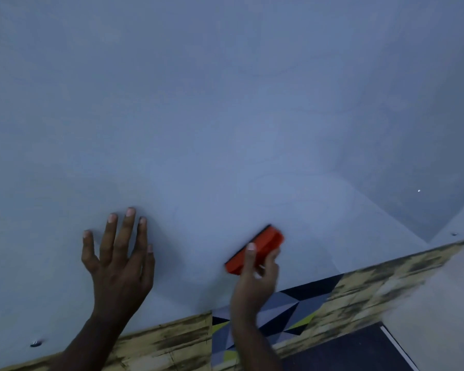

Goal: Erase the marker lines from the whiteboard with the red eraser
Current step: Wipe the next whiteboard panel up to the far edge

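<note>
The whiteboard (225, 116) fills most of the view, pale and dim, with only faint curved traces near its lower right. My right hand (255, 287) grips the red eraser (263, 245), whose dark felt edge lies against the board near its bottom edge. The eraser is tilted, its upper end to the right. My left hand (118, 261) presses flat on the board to the eraser's left, fingers spread and straight.
Below the board runs a wall strip with a yellowish wood pattern (386, 279) and a panel of grey, black and yellow triangles (292, 309). A small screw head (35, 344) sits in the board's lower left corner. A dark floor area (354, 352) lies at bottom right.
</note>
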Available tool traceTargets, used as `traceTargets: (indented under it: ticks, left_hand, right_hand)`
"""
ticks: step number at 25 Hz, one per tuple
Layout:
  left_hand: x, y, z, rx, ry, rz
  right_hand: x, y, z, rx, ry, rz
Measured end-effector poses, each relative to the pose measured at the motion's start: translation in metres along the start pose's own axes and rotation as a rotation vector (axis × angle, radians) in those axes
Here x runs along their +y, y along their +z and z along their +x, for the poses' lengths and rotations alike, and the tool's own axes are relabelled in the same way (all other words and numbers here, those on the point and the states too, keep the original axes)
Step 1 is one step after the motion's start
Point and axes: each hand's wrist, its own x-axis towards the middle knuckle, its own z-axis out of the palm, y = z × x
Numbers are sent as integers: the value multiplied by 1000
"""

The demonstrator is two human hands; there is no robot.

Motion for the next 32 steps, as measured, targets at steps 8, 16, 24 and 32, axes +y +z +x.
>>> traceTargets:
  ticks: [8,16,24,32]
  left_hand:
    - [-19,-22,11,-30,65,-65]
    - [-49,-28,79,188,115,-18]
    - [-54,-10,79,223,160,166]
    - [-49,-4,78,245,135,176]
  right_hand:
    - [-23,41,-95,-302,-428,-276]
    - [-43,3,42,79,117,126]
    - [-61,-43,159,229,218,295]
    - [-51,41,-16,-106,-696,-160]
